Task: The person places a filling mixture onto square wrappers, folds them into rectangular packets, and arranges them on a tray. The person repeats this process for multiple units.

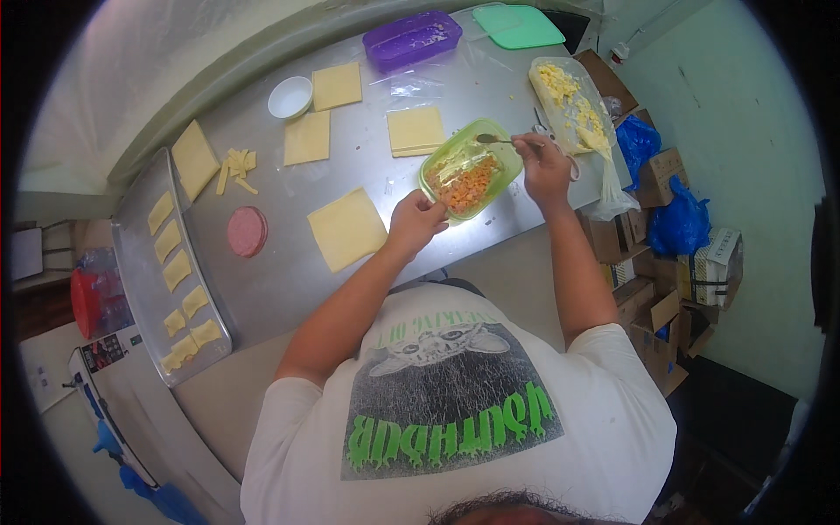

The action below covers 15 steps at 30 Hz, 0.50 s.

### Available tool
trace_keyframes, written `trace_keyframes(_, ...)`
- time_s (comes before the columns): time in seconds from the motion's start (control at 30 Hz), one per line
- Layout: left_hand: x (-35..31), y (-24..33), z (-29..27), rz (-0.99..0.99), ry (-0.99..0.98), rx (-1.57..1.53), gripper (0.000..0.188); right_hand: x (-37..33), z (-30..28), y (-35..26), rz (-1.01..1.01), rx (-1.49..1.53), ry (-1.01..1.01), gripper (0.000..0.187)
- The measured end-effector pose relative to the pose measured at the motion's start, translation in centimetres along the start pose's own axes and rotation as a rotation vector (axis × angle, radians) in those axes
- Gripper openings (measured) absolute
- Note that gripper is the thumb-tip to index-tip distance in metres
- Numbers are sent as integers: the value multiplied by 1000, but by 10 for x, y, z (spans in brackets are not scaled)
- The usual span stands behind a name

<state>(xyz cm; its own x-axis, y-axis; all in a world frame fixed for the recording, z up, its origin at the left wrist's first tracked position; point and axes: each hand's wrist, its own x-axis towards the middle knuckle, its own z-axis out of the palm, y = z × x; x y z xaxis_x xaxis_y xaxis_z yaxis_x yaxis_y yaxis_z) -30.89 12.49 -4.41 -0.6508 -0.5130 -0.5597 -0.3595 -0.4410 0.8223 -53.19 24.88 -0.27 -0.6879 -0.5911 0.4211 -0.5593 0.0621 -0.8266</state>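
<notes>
My left hand (414, 226) is closed on the near left edge of a light green plastic container (507, 178), fingertips at its rim. Inside lies an orange, finely chopped filling (468, 185), with a paler smear toward the far side. A spoon (486, 138) is pinched in my right hand (544, 171), its dark bowl held over the container's far right part. Just left of the container sits a stack of pale yellow dough squares (416, 131). Another dough stack (347, 229) lies near my left forearm. Scissors (544, 131) lie beside my right hand, partly hidden by it.
A metal tray (226, 325) at the left holds several small pastries. Nearby are pink round meat slices (248, 231) and dough strips (236, 171). Farther back stand a white bowl (290, 97), purple container (411, 42) and green lid (519, 26). Yellow pieces fill a plastic bag (564, 101) at right.
</notes>
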Motion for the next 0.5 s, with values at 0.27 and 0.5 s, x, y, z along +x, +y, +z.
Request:
trace_keyframes(0.27,-8,-10,-5,137,75,-32,20,-46,-5,7,4,-69,51,11)
trace_keyframes(0.5,-5,-14,-8,131,55,-73,20,-58,9,10,497,334,99,14)
